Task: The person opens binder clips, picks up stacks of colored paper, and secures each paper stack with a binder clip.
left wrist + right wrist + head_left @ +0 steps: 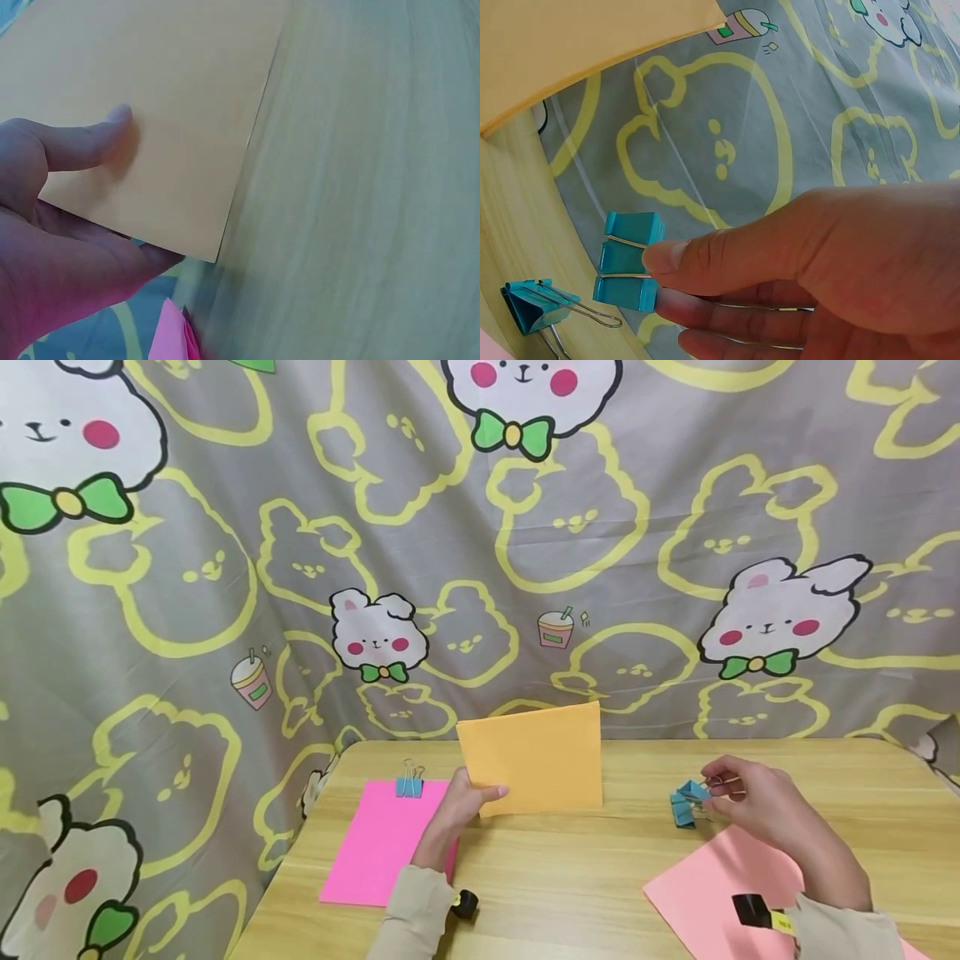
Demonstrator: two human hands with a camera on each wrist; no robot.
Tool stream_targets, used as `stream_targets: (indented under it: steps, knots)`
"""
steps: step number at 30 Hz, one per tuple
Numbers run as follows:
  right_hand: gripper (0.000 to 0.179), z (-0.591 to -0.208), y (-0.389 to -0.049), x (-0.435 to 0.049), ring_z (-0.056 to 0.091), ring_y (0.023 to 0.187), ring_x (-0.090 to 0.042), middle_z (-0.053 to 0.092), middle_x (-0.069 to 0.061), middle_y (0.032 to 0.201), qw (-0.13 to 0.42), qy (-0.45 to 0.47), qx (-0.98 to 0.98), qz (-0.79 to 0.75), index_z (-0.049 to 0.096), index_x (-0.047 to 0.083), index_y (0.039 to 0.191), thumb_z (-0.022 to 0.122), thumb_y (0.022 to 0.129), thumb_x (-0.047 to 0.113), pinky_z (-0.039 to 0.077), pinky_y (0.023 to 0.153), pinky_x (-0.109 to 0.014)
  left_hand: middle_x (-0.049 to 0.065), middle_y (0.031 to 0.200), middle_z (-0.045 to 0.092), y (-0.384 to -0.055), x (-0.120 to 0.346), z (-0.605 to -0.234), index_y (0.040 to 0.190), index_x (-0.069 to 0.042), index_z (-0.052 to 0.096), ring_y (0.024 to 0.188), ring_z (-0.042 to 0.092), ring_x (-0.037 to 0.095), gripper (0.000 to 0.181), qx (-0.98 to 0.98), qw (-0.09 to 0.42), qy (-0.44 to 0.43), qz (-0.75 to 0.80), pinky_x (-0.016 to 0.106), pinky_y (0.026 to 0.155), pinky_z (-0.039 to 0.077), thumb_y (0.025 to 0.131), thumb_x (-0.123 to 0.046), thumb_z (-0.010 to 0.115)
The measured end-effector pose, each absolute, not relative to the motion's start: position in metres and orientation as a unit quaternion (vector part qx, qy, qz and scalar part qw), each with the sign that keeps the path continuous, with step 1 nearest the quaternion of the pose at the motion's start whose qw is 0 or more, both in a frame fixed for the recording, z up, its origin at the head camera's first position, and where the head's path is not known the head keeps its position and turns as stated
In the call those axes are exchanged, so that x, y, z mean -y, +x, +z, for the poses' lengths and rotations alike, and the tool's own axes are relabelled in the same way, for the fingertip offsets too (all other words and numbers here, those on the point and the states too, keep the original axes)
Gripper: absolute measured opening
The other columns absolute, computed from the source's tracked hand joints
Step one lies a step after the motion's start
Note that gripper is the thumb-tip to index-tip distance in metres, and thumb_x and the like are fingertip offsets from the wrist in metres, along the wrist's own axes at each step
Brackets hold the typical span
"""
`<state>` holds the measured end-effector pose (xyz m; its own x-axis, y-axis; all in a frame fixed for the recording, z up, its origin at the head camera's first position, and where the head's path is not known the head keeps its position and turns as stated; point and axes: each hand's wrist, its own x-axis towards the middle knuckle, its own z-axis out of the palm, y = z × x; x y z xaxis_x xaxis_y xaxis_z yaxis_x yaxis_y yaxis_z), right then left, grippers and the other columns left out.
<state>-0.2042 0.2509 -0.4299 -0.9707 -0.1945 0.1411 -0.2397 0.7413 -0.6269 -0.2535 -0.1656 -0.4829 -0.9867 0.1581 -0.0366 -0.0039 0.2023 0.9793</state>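
Observation:
My left hand (459, 810) holds a sheaf of orange-yellow paper (543, 760) by its lower left part, thumb on the front face, fingers behind. The sheaf stands tilted up near the back of the table. In the right wrist view my right hand (780, 270) pinches a teal binder clip (630, 262) between thumb and fingers. Below it on the tabletop lies another teal binder clip (540, 304), its wire handles spread. Both clips overlap in the head view, just left of the right fingertips.
A bright pink paper stack (382, 843) lies at left, with a teal binder clip (408, 787) on its far edge. Light pink paper (720, 893) lies under the right forearm. A patterned grey curtain (450, 552) hangs behind the wooden table (570, 877).

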Motion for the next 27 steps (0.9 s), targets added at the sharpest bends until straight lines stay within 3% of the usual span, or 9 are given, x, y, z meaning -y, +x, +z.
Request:
stream_targets:
  steps: [6, 14, 21, 27]
  knots:
    - [0.032, -0.431, -0.204, -0.249, 0.070, 0.091, -0.035, 0.070, -0.014, 0.099, 0.043, 0.121, 0.931, 0.342, 0.064, -0.006, 0.111, 0.081, 0.084, 0.002, 0.059, 0.074, -0.046, 0.011, 0.109, 0.073, -0.253, 0.164, -0.485, 0.118, 0.000, 0.067, 0.101, 0.066, 0.020, 0.027, -0.772, 0.064, 0.057, 0.630, 0.043, 0.097, 0.049, 0.092, -0.002, 0.073]
    - [0.036, -0.432, -0.204, -0.244, 0.069, 0.087, -0.029, 0.070, -0.011, 0.097, 0.062, 0.117, 0.931, 0.341, 0.063, -0.008, 0.115, 0.080, 0.087, 0.008, 0.053, 0.065, -0.027, 0.016, 0.102, 0.074, -0.252, 0.163, -0.485, 0.118, 0.005, 0.067, 0.084, 0.072, 0.022, 0.026, -0.753, 0.069, 0.061, 0.652, 0.036, 0.074, 0.059, 0.093, -0.003, 0.073]
    - [0.036, -0.434, -0.204, -0.242, 0.068, 0.090, -0.030, 0.068, -0.008, 0.097, 0.061, 0.114, 0.925, 0.356, 0.060, -0.008, 0.116, 0.075, 0.095, 0.016, 0.052, 0.066, -0.028, 0.013, 0.104, 0.073, -0.254, 0.165, -0.483, 0.119, 0.005, 0.065, 0.089, 0.070, 0.021, 0.029, -0.743, 0.099, 0.087, 0.656, 0.035, 0.075, 0.058, 0.092, -0.002, 0.073]
    - [0.038, -0.434, -0.203, -0.239, 0.063, 0.095, -0.026, 0.065, -0.010, 0.104, 0.039, 0.122, 0.917, 0.378, 0.056, -0.006, 0.121, 0.067, 0.102, 0.026, 0.050, 0.071, -0.029, 0.005, 0.092, 0.070, -0.253, 0.165, -0.480, 0.116, 0.000, 0.066, 0.082, 0.060, 0.014, 0.024, -0.747, 0.122, 0.110, 0.645, 0.031, 0.075, 0.052, 0.093, -0.003, 0.073]
